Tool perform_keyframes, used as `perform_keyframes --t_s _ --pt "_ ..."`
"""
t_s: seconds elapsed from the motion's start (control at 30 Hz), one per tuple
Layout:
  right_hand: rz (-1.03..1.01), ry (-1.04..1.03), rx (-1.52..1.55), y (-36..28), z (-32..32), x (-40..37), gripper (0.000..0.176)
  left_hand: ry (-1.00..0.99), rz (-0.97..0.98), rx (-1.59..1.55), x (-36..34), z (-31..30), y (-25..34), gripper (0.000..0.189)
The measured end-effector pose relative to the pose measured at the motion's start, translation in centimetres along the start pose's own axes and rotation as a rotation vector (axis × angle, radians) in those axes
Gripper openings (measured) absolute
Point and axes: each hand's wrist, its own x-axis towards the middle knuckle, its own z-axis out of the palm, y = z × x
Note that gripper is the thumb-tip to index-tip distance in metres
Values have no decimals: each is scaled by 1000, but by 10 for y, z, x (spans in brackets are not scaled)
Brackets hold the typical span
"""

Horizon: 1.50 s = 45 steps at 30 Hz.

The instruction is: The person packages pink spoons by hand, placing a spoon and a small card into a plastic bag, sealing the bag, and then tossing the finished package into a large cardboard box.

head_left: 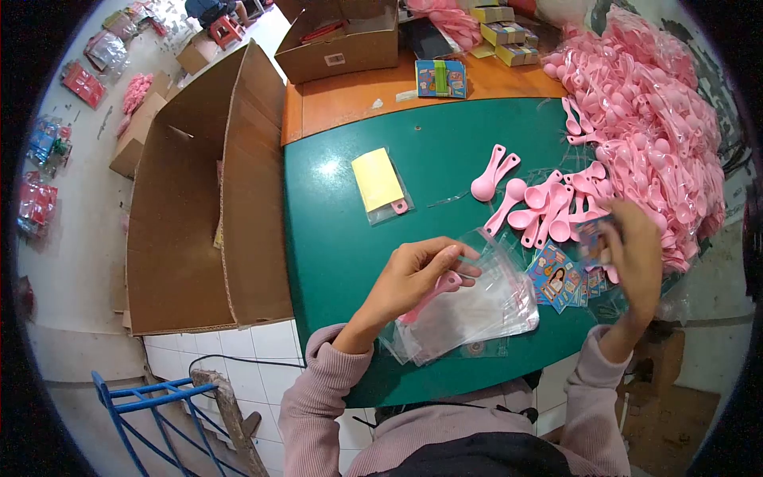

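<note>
Pink plastic is held in the left hand [413, 274]: a measuring spoon [433, 298] is tucked below the thumb and the curled fingers [467, 271], slanted across the palm side, with its holed tip bared just beneath the fingertips. The thumb and forefinger are brought close together near the edge of the clear bags [485, 314]; whether a bag is also pinched there cannot be told. These bags are fanned on the green counter [330, 238], partly under the spoon and the left hand.

By the right hand [636, 250], which is blurred, a small printed card [590, 240] is gripped between thumb and fingers, the card being set at their tips, on the side toward the left hand. Just below it, more cards [557, 277] are spread beside the bags, the top one face up. Beyond them, loose pink spoons [551, 213] are scattered, and a large heap of bagged spoons [656, 135] is piled at the far right. Well apart from both hands, a clear packet with a yellow insert [378, 181] is laid on the counter, near a tall cardboard box [258, 199].
</note>
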Motion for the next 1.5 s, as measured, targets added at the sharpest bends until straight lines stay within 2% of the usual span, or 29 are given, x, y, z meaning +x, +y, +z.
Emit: perform_keyframes --t_s 0.03,0.07,0.13,0.17,0.2,0.27,0.3,0.33,0.4,0.47,0.5,0.53,0.6,0.63,0.67,0.73,0.8,0.87,0.97,1.03,1.13,1.2,1.23,1.27,1.33,1.4,1.47,1.5 --pt "298 -97 104 -9 -11 11 21 -5 5 8 0 -1 0 30" --pt "298 -92 104 -1 -11 18 21 -8 9 10 0 -2 0 30" --pt "36 -295 639 19 -10 31 18 -1 5 11 0 -1 -1 30" --pt "-54 -168 205 21 -9 38 13 -1 4 7 -1 -1 -2 30" --pt "-56 -168 202 19 -6 40 13 -10 5 5 0 -2 -2 30" --pt "93 -159 357 9 2 44 7 -17 10 4 1 -1 -1 30" --pt "50 -209 574 6 9 41 7 -5 2 6 1 0 0 30" --pt "47 -214 576 -1 16 37 7 6 -11 8 0 1 -1 30" --pt "61 -71 870 -25 28 31 8 17 -19 21 1 1 -2 30" --pt "-3 -163 953 -47 36 17 11 26 -32 37 1 0 0 30" --pt "4 -255 969 -50 37 14 13 12 -24 168 1 -2 2 30" --pt "4 -254 969 -51 35 13 13 -3 -15 297 1 -3 3 31" --pt "-6 -336 926 -53 30 13 12 11 -10 199 1 -1 1 31" --pt "3 -227 980 -51 34 13 11 25 -7 103 1 0 0 31" --pt "1 -231 979 -52 34 13 11 29 -5 100 1 0 0 31" --pt "2 -61 1056 -53 35 12 11 12 15 90 1 0 -1 32" --pt "-3 -120 1048 -57 34 12 11 58 45 135 1 -1 -7 31" --pt "-75 -401 853 -52 36 11 11 98 75 182 2 -1 -7 30" --pt "-126 -393 790 -54 41 11 14 45 52 226 -1 2 0 29" --pt "-155 -421 715 -58 43 12 15 -70 -34 380 -2 1 5 29" --pt "-212 -528 767 -63 46 14 17 -102 22 323 -5 5 6 29" --pt "-311 -665 631 -65 43 18 16 -107 -48 307 -6 5 10 30" --pt "-256 -645 835 -61 50 17 15 -100 29 334 -5 2 8 30" --pt "-256 -646 835 -56 48 17 15 -95 107 359 -4 1 5 31" --pt "-43 -667 953 -53 39 20 14 -45 142 330 -3 0 -1 31" --pt "-92 -657 922 -56 40 19 13 0 175 301 -3 2 0 31" --pt "-235 -719 753 -59 51 16 15 17 97 440 -6 7 11 36" --pt "-332 -677 699 -63 58 15 17 18 96 439 -7 8 12 36"
